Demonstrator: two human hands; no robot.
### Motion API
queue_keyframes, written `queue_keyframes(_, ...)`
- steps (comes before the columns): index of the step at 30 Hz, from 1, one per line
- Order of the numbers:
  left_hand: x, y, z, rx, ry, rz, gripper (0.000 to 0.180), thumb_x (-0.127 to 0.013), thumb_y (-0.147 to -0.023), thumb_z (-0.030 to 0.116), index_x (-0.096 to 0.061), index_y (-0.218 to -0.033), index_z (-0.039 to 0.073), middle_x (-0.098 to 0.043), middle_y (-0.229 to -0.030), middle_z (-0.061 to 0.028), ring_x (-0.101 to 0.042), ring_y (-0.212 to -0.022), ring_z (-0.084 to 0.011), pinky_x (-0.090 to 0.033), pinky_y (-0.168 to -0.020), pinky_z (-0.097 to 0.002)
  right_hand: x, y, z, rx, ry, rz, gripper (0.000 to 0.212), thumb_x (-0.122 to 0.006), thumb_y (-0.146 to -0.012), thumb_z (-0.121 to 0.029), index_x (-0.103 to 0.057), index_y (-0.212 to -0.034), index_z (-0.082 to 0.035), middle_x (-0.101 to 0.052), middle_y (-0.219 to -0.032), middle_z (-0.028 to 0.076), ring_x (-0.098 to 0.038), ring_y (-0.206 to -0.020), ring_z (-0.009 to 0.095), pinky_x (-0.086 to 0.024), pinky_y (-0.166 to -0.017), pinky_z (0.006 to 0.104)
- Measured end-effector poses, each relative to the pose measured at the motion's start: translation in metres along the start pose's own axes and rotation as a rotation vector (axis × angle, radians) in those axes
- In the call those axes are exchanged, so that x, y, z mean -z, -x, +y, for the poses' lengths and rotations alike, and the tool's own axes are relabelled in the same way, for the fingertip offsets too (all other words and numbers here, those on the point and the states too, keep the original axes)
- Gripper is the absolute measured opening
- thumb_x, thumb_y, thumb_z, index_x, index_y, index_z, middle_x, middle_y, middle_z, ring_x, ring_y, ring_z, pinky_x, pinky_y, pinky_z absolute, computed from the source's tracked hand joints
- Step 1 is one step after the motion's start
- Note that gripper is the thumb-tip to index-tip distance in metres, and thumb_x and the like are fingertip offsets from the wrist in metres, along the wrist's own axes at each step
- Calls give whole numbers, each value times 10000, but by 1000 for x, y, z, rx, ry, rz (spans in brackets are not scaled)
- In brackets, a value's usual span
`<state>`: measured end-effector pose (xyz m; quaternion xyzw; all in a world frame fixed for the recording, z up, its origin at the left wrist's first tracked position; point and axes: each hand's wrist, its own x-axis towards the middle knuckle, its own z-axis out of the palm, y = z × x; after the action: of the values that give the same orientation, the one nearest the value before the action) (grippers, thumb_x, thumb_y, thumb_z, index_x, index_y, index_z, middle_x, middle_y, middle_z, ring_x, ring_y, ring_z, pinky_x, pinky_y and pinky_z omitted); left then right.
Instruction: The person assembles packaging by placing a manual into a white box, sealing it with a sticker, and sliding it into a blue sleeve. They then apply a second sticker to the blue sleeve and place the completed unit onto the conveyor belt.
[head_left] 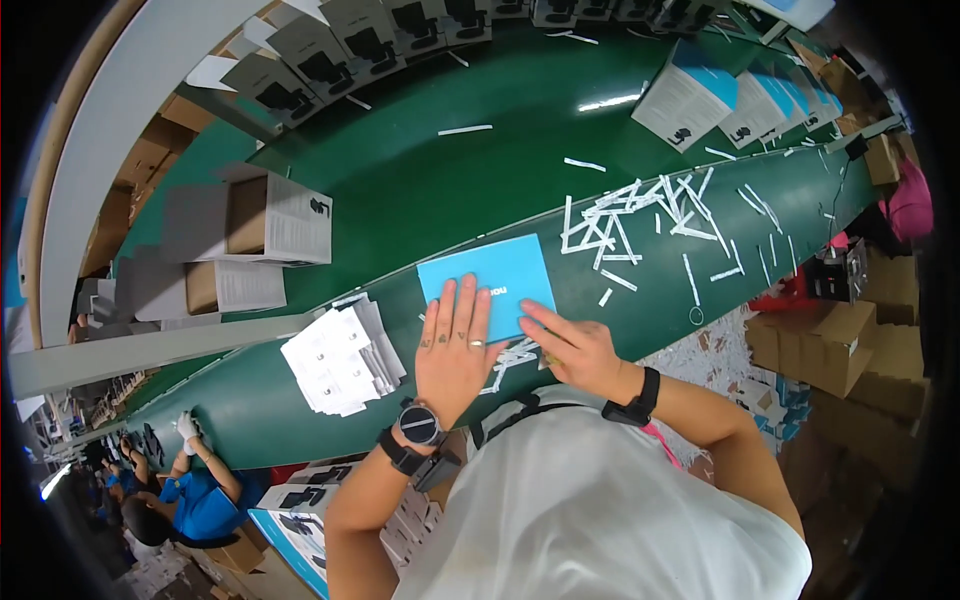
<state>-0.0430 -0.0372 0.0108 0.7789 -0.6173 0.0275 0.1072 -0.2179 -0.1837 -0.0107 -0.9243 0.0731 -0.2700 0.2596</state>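
A flat blue box [510, 265] with small white print on its top lies on the green bench in front of me. My left hand [452, 335], a ring on one finger, rests flat on the box with its fingers stretched out. At the box's near right corner, my right hand [580, 352] has its fingertips on the edge and the other fingers curled in; its thumb is partly hidden. White paper strips [512, 358] lie on the bench between my hands and my body.
A stack of white printed sheets or cards [345, 358] stands left of the box. Loose white strips [640, 215] are scattered to the right. Open cartons [300, 215] sit on the far-left belt, closed boxes [685, 95] at far right. A co-worker in blue [205, 505] sits at left.
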Motion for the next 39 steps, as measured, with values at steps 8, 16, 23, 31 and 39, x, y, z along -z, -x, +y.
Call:
queue_keyframes(8, -23, -1, -12, -106, -93, 196, 724, -742, -854, 420, -527, -1423, 27, -486, -1513, -175, -466, -1399, -358, -398, -1127, -472, 14, -39, 45, 139, -56, -68, 503, -830, -767, -275, -692, -1232, -145, -483, -1494, 181, -710, -694, 186, -560, -539, 292)
queue_keyframes(16, 21, -29, -24, -5, 104, 3, 858, -811, -742, 508, -507, -1477, 187, -205, -1557, -382, -240, -1432, -567, -263, -1156, -629, 18, -57, 67, -27, -267, -188, 697, -922, -644, -398, -702, -1290, -257, -220, -1641, 233, -696, -673, 194, -575, -636, 318)
queue_keyframes(23, 9, -28, -37, -64, 143, 44, 878, -777, -766, 549, -474, -1503, 180, -304, -1456, -387, -361, -1291, -573, -334, -1078, -636, 6, -60, 78, -107, -493, -247, 718, -944, -650, -259, -689, -1319, -203, -206, -1644, 222, -699, -1069, 286, -600, -827, 365)
queue_keyframes(31, 17, -21, -68, -133, 163, -52, 822, -682, -843, 565, -440, -1531, 185, -319, -1481, -369, -376, -1310, -562, -334, -1125, -586, -11, -69, 85, -98, -621, -238, 736, -961, -604, -246, -705, -1274, -82, -216, -1627, 242, -587, -1260, 355, -532, -987, 426)
queue_keyframes(39, 13, -77, -197, 576, -179, 124, 463, -625, -927, 252, -574, -1319, 12, -545, -1296, -269, -554, -1196, -441, -534, -940, -475, -13, -98, 194, -320, -283, 206, 700, -829, -663, -81, -655, -1340, -76, -365, -1564, 237, -394, -1431, 349, -310, -1173, 432)
